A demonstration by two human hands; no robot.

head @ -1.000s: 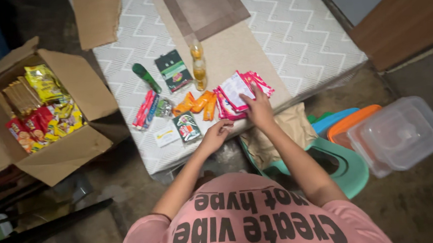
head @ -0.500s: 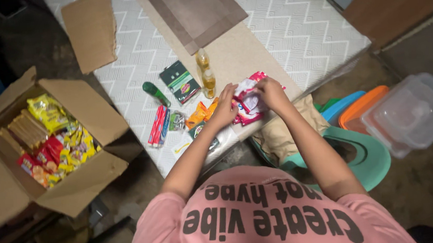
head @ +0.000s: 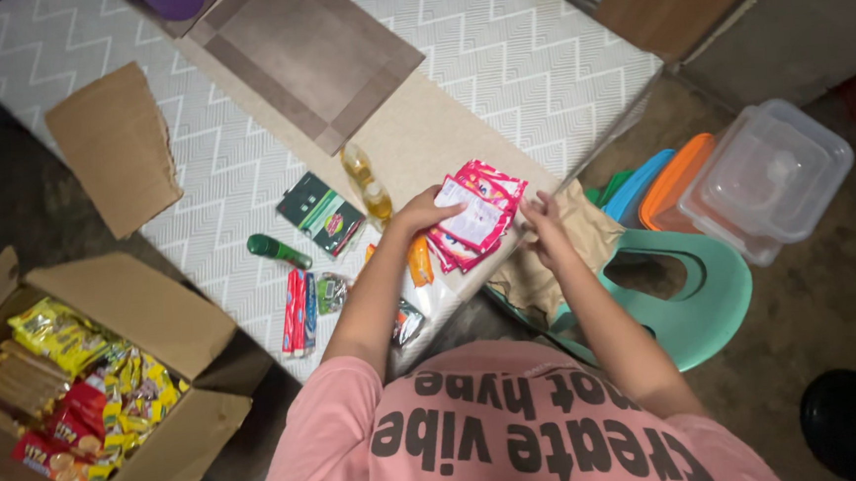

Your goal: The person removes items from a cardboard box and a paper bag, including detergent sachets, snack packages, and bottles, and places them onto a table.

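- Two bare hands work at the edge of a white zigzag-patterned mattress (head: 555, 54): the left hand (head: 424, 211) has its grip clamped on a fanned bunch of pink-and-white flat sachets (head: 473, 216), held just above the mattress edge.
- Right hand (head: 544, 225) sits just beside the sachets at their right, fingers curled loosely and partly apart; whether they touch the bunch cannot be told.
- Under the left forearm lie orange sachets (head: 419, 261), partly hidden.
- Near the left hand, on a beige strip of cloth (head: 431, 131), lie two small bottles of yellow liquid (head: 366, 183).
- Further left on the mattress: a dark green flat packet (head: 320, 213), a green tube (head: 275, 250), a red-and-blue pair of long boxes (head: 297, 324) and a small clear wrapped packet (head: 332, 292).
- A torn piece of brown cardboard (head: 113, 146) lies on the mattress, well apart from the hands.
- An open cardboard box (head: 155, 317) of yellow and red snack packets stands on the floor at the lower left.
- Right of the hands is a mint-green plastic chair (head: 709, 303), with a crumpled brown paper bag (head: 572, 247) on it, and beside it a stack of clear, orange and blue plastic containers (head: 771, 175).
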